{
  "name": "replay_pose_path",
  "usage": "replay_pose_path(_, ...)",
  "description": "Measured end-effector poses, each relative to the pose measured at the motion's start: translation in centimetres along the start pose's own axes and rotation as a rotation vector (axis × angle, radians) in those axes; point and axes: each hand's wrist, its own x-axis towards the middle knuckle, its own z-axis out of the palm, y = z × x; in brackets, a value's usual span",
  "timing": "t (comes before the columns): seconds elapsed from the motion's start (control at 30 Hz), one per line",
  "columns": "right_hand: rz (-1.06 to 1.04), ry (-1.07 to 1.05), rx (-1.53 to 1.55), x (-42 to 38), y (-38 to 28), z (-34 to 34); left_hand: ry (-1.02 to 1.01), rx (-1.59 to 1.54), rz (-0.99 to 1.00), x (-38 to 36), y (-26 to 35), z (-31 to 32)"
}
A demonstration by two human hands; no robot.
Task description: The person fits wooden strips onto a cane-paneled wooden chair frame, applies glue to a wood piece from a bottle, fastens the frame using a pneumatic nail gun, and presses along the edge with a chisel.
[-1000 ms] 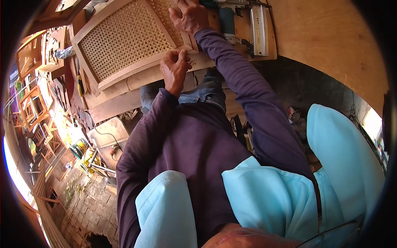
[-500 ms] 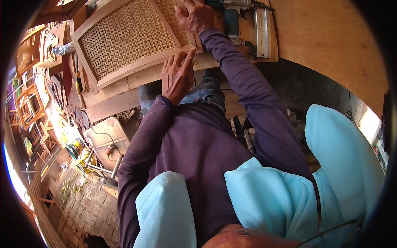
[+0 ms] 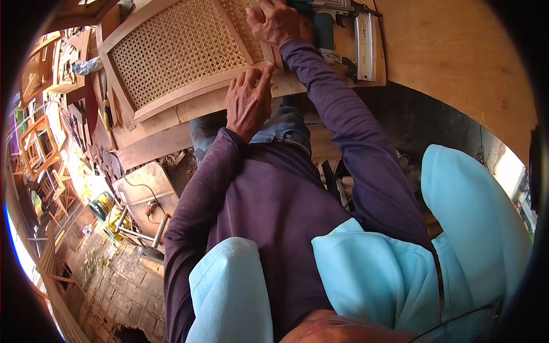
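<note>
A wooden frame with a woven cane panel (image 3: pixel 177 54) lies on the workbench at the top of the view. My left hand (image 3: pixel 249 102) rests at the frame's near right corner, its index finger stretched out along the edge and the other fingers loosely bent. Further up, my right hand (image 3: pixel 277 24) lies over the frame's right side, thumb and fingers apart; its fingertips are partly cut off by the view's top edge. Just right of that hand lies a green and silver nail gun (image 3: pixel 323 31) with a long magazine.
A large wooden board (image 3: pixel 457 63) spans the right side. Left of the frame are a yellow-black handled tool (image 3: pixel 107 114) and a plastic bottle (image 3: pixel 88 67). Lower left stand a worn seat (image 3: pixel 147 191) with a cord on it and a yellow machine (image 3: pixel 114 220). Wooden chair frames (image 3: pixel 39 146) crowd the far left.
Both hands have shifted very slightly, the right one a little to the right and down along the frame. The cane-panel frame and the nail gun stay practically where they were.
</note>
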Motion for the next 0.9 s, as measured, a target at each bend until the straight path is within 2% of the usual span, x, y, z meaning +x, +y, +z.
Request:
replay_pose_path(0.3,-0.006,0.03,0.004,0.1,-0.6,-0.6,-0.032,-0.009,0.014,-0.2,0.2,-0.4)
replay_pose_path(0.4,0.07,-0.086,-0.067,0.0,-0.8,-1.0,-0.013,-0.011,0.019,-0.1,0.3,-0.4)
replay_pose_path(0.47,-0.028,0.033,0.02,0.0,-0.2,-0.4,-0.023,0.016,0.03,0.0,0.3,-0.5)
replay_pose_path(0.57,-0.046,0.058,0.002,0.0,0.0,0.0,-0.039,0.012,0.016,0.0,0.5,-0.5)
replay_pose_path(0.9,-0.047,0.035,0.026,0.0,0.4,0.1,-0.009,-0.057,-0.002,-0.2,0.8,-1.3)
